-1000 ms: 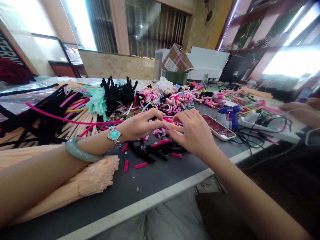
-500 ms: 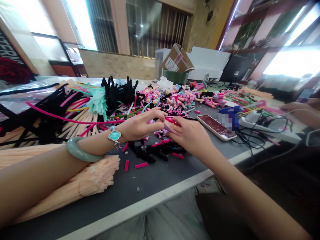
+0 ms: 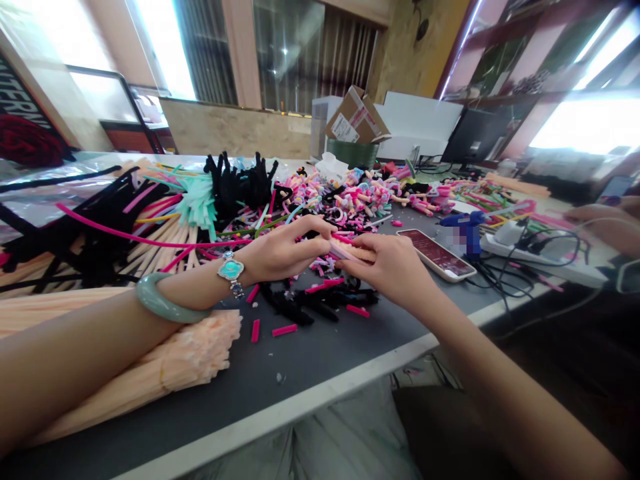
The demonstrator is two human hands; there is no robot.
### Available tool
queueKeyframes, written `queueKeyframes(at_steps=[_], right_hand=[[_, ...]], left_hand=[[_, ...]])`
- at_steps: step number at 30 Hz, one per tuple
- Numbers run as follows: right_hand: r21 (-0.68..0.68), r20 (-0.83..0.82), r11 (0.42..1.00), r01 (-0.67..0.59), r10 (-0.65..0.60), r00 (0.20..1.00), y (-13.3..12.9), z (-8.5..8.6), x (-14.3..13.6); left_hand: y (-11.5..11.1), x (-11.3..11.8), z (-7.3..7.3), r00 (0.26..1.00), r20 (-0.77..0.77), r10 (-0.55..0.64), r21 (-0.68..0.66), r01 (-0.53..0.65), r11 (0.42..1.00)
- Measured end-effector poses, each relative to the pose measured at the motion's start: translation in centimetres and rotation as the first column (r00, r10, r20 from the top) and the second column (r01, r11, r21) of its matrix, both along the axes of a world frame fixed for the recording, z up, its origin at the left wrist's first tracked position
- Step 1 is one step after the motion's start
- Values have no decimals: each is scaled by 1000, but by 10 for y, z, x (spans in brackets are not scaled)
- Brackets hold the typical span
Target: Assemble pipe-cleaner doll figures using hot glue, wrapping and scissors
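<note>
Between my two hands is a small piece of peach and pink pipe cleaners (image 3: pixel 353 251). My left hand (image 3: pixel 287 252), with a turquoise watch and a green bangle on its arm, pinches the left end between thumb and fingers. The right end is gripped by the thumb and fingers of my right hand (image 3: pixel 393 265); parts of the piece are hidden behind the fingers. Below the hands lie black pipe cleaner pieces (image 3: pixel 295 310) and short cut pink pieces (image 3: pixel 285 330). A thick bundle of peach pipe cleaners (image 3: pixel 200 353) rests under my left forearm.
Bundles of black (image 3: pixel 240 183) and mint (image 3: pixel 197 200) pipe cleaners lie at the left. Behind my hands is a heap of small colourful figures (image 3: pixel 360 193). To the right are a phone (image 3: pixel 437 255), a blue glue gun (image 3: pixel 463 223), a corded power strip (image 3: pixel 545 263) and another person's hand (image 3: pixel 595 217).
My right hand has shifted slightly right, and its fingers have moved along the piece, so more of the peach part shows. My left hand stays pinched on it, and the view has shifted slightly.
</note>
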State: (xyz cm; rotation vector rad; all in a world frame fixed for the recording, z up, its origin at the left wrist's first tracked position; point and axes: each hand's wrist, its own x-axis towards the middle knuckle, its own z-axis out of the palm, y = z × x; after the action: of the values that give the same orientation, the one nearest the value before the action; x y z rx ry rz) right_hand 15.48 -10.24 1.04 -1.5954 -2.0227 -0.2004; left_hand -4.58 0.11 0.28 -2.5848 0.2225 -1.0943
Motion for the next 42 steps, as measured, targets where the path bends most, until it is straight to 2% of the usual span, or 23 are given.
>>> queueKeyframes(at_steps=[8, 15, 21, 24, 28, 32, 37, 42], right_hand=[[-45, -90, 998, -39, 35, 995, -1, 6, 3], [-120, -148, 992, -36, 18, 989, -3, 11, 5], [-138, -157, 989, -57, 35, 987, -2, 12, 9], [-162, -162, 984, -80, 54, 985, -1, 11, 12], [-178, -116, 980, -86, 66, 991, -3, 13, 14], [-92, 45, 994, -54, 58, 997, -7, 18, 14], [76, 275, 997, 31, -51, 960, -12, 18, 8], [346, 347, 938, -26, -102, 932, -15, 14, 2]], left_hand=[[0, 0, 0, 996, 16, -83, 21, 82, 996], [0, -4, -3, 995, 22, -99, 26, 98, 995], [-4, -6, -5, 1000, -11, -16, -219, 13, 976], [-3, -7, -5, 999, -30, -34, -162, 29, 986], [-3, -3, -2, 997, 31, -71, -26, 72, 997], [-8, 1, 2, 990, 110, -88, -14, 90, 996], [-10, 1, 2, 992, 119, -29, -41, 34, 999], [-9, 2, 2, 985, 169, -15, -47, 23, 999]])
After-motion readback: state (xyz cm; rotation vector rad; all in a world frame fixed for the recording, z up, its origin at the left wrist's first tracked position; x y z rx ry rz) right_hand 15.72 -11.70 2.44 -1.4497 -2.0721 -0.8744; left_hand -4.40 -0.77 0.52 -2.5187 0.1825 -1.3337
